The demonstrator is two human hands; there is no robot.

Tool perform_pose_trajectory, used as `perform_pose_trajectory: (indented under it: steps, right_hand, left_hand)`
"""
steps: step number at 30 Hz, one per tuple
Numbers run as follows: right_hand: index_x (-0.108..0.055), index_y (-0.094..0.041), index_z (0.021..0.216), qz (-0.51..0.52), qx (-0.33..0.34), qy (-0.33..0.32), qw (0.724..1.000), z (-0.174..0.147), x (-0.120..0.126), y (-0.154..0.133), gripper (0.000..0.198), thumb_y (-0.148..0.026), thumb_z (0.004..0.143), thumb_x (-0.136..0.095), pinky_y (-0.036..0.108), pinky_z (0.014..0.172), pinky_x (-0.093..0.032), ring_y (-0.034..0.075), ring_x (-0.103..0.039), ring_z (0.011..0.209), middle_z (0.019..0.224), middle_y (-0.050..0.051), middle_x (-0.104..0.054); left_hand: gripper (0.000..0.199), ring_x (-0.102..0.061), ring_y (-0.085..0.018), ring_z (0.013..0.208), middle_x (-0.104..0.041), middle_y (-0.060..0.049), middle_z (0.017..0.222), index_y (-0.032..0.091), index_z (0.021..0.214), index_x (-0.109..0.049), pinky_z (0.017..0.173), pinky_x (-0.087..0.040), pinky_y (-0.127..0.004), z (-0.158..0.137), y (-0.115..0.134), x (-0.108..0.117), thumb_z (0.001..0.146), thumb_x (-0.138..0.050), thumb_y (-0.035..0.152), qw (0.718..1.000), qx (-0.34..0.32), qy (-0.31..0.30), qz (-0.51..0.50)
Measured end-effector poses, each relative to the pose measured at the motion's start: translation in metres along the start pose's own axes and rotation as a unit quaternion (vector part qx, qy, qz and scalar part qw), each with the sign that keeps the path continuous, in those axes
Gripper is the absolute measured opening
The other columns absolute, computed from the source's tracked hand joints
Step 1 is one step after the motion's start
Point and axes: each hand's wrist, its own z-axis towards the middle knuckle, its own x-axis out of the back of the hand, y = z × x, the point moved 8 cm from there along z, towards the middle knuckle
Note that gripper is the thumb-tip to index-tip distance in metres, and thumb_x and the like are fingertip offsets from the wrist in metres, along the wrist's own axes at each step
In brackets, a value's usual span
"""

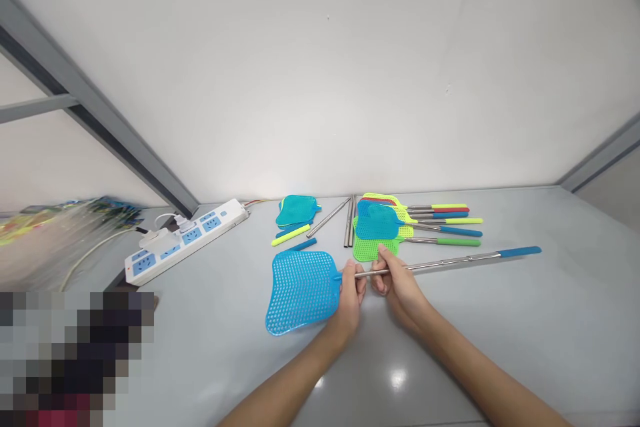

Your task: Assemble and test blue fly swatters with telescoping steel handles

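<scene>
A blue fly swatter point(303, 290) with a long metal rod and a blue grip point(520, 252) is held across the table in both hands. My left hand point(351, 290) is closed round the neck, where the perforated head meets the rod. Just to the right, my right hand point(393, 277) pinches the extended rod between thumb and fingers. Behind my right hand lies a pile of swatters point(377, 221) in blue, green, yellow and red, their handles pointing right. Loose metal rods point(349, 221) rest left of that pile.
Loose swatter heads point(297, 210) and a yellow grip point(291, 235) lie at the back, with blue grips beside it. A white power strip point(187, 240) with plugs stands at left. Plastic-wrapped items point(60, 240) are at far left. A white wall point(320, 80) rises behind the table.
</scene>
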Motion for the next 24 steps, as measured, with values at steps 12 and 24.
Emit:
perform_pose_trajectory:
  steps: [12,24]
  right_hand:
    - [-0.05,-0.015,0.051,-0.031,-0.014,0.024,0.999,0.0024,0.0065,-0.0036,0.036,-0.044,0.073,-0.052,0.019,0.038,-0.021,0.005,-0.03,0.032,0.031,-0.005,-0.039]
    - [-0.054,-0.014,0.052,-0.052,-0.015,-0.007,0.998,-0.0034,-0.0012,-0.001,0.033,-0.04,0.073,-0.053,0.021,0.04,-0.022,0.006,-0.028,0.035,0.032,-0.006,-0.036]
  left_hand:
    - [0.047,-0.024,-0.008,0.038,-0.026,0.005,0.037,0.019,0.045,-0.028,0.04,-0.019,-0.023,0.0015,0.0059,0.0,0.079,-0.032,0.05,1.0,-0.002,0.002,0.022]
    - [0.055,-0.028,-0.009,0.039,-0.028,0.003,0.037,0.018,0.044,-0.033,0.044,-0.021,-0.023,-0.0009,0.0059,0.0049,0.081,-0.019,0.055,0.998,-0.036,0.008,-0.043]
